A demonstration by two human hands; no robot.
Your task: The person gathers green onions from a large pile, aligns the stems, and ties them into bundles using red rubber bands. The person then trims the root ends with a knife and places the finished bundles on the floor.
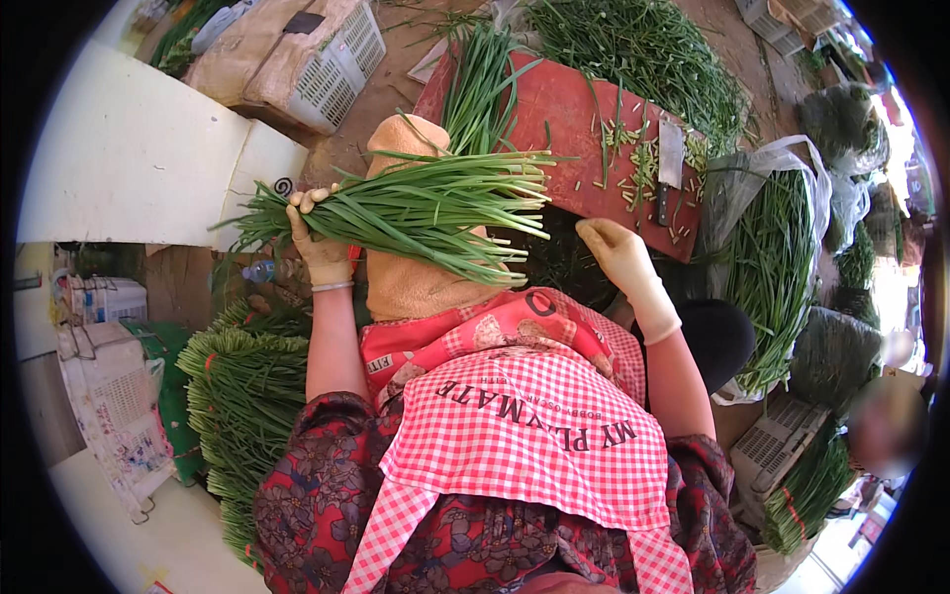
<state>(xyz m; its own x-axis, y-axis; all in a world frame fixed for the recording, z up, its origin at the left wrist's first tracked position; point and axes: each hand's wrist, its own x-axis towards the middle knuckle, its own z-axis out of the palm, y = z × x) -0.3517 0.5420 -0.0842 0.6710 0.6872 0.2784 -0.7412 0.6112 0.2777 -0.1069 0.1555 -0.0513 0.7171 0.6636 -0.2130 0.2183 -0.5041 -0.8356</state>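
A bunch of garlic chives (415,200) lies across my lap over an orange towel (401,282), pale cut ends to the right. My left hand (315,230), in a pale glove, grips its leafy end. Off to the right of the stems, my gloved right hand (623,260) is raised with its fingers together; whether anything is between the fingertips cannot be told. On the red board (557,111) beyond lie more loose chives (482,89), short cut stem pieces (638,163) and a cleaver (670,160) with a black handle.
Banded chive bundles (245,401) are stacked at my left. A chive heap (638,52) lies behind the board. A plastic bag of chives (772,260) stands at right. A covered crate (319,74) and a white panel (141,148) are at upper left. A person (887,423) is at far right.
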